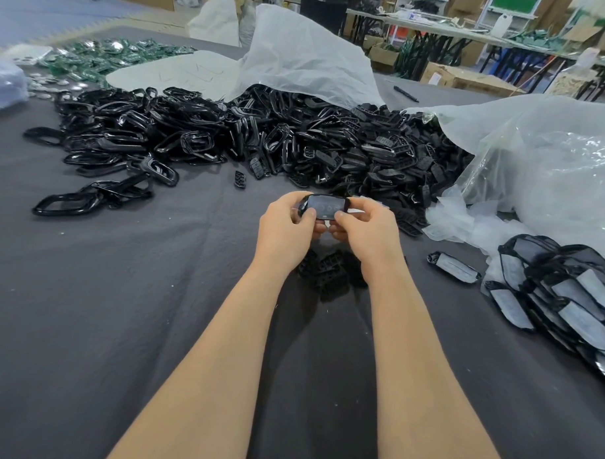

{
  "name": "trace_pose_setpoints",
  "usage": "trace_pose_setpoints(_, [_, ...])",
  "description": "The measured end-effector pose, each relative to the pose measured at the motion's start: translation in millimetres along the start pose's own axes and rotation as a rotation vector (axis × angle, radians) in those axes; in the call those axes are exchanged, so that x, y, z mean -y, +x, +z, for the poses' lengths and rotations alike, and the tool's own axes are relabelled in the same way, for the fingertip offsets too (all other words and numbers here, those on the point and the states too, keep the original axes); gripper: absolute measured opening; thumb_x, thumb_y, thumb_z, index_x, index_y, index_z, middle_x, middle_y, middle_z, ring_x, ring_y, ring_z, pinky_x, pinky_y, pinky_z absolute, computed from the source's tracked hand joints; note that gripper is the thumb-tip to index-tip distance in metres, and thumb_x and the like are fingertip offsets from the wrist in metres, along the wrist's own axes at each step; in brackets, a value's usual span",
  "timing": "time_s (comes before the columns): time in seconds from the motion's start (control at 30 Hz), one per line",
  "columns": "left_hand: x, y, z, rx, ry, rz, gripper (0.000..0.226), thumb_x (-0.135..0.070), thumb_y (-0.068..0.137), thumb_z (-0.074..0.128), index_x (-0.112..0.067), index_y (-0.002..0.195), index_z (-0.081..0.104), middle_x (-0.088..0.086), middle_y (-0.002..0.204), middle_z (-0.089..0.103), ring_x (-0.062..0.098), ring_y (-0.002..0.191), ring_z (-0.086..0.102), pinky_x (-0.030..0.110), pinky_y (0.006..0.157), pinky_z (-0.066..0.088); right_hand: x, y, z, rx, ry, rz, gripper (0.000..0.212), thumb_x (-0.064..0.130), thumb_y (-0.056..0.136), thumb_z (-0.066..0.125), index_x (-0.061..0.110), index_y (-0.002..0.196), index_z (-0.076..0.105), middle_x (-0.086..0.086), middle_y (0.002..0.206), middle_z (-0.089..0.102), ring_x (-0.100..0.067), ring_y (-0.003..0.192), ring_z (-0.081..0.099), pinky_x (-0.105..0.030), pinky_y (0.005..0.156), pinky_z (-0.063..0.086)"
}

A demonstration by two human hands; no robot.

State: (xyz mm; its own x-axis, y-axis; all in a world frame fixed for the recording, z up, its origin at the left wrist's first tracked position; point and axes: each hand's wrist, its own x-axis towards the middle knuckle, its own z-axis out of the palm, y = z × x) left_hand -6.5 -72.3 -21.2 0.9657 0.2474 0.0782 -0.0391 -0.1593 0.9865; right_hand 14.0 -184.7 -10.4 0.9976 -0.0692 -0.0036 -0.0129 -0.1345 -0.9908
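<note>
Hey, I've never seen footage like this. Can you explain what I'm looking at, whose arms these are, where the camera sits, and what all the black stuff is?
There is no machine here. These are a person's two bare arms, filmed by one wide camera worn on the head, looking forward and down. The left hand and right hand together pinch a small black oval shell above a table covered in grey cloth. Behind them lie a big heap of glossy black frames and a heap of matte black pads beside a clear bag. At the right is a stack of black pieces with grey faces. At the far left are green boards. A small heap of black parts lies under the hands.
</note>
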Motion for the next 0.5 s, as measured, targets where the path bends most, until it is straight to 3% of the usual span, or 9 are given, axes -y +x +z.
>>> trace_pose_setpoints(0.1, [2.7,-0.3,0.2,-0.039,-0.047,-0.046,0.022,-0.008,0.095,0.053,-0.029,0.099,0.047,0.005,0.083,0.072,0.013,0.072,0.071,0.035,0.077,0.058,0.1,-0.9,1.0,0.013,-0.06,-0.023,0.022,-0.001,0.092,0.052,0.004,0.111,0.062,-0.012,0.086,0.068,-0.017,0.074,0.065,-0.023,0.069,0.058])
trace_pose_setpoints(0.2, [2.9,-2.2,0.0,-0.05,-0.081,-0.073,0.024,-0.009,0.095,0.053,-0.03,0.093,0.041,0.0,0.077,0.071,0.006,0.064,0.069,0.026,0.071,0.056,0.4,-2.7,2.4,0.011,-0.158,-0.05,0.018,0.004,0.091,0.055,0.014,0.103,0.063,-0.012,0.089,0.071,-0.025,0.084,0.069,-0.041,0.083,0.057])
trace_pose_setpoints(0.3, [-0.3,-5.3,1.0,-0.06,-0.032,-0.041,0.025,-0.011,0.095,0.054,-0.031,0.089,0.041,0.002,0.076,0.071,0.004,0.061,0.068,0.021,0.064,0.055,0.7,-4.4,3.1,-0.03,-0.134,-0.045,0.02,0.003,0.089,0.056,0.022,0.096,0.058,-0.006,0.082,0.069,-0.025,0.082,0.069,-0.046,0.086,0.055])
trace_pose_setpoints(0.43, [-8.5,-10.3,7.1,-0.09,0.112,0.012,0.018,-0.017,0.093,0.057,-0.03,0.094,0.044,0.006,0.075,0.069,0.019,0.072,0.067,0.034,0.069,0.054,5.5,-8.4,-4.1,-0.087,-0.08,-0.066,0.025,0.003,0.089,0.056,0.023,0.104,0.054,-0.002,0.074,0.066,-0.018,0.071,0.066,-0.043,0.081,0.057])
trace_pose_setpoints(0.5, [-18.1,-11.0,16.0,-0.088,0.149,0.046,0.015,-0.02,0.093,0.057,-0.028,0.097,0.046,0.01,0.078,0.069,0.023,0.07,0.063,0.034,0.063,0.05,11.6,-11.3,-16.3,-0.124,-0.093,-0.098,0.021,0.007,0.09,0.057,0.021,0.104,0.055,-0.004,0.076,0.067,-0.018,0.07,0.068,-0.041,0.078,0.058])
